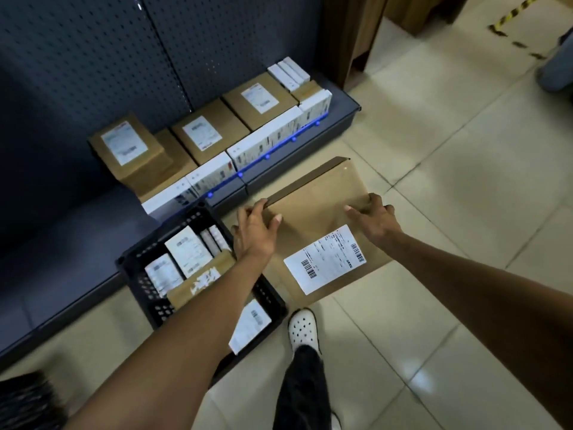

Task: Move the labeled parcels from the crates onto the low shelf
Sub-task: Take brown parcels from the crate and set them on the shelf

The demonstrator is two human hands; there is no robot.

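Observation:
A large flat brown parcel [316, 212] with a white barcode label is held in the air in front of the low shelf [341, 119]. My left hand [254, 231] grips its left edge, thumb on top. My right hand [375, 218] grips its right edge, thumb across the top face. Below my left arm stands a black plastic crate [139, 274] with several labeled parcels inside. The dark grey shelf holds brown labeled boxes [198, 135] at the back and white boxes [263, 144] along its front edge.
A dark pegboard panel [93, 57] rises behind the shelf. My foot in a white perforated clog [304, 328] stands on the pale tiled floor to the right of the crate. A wooden unit [356, 35] stands at the shelf's far end. Yellow-black tape [511, 13] marks the floor far right.

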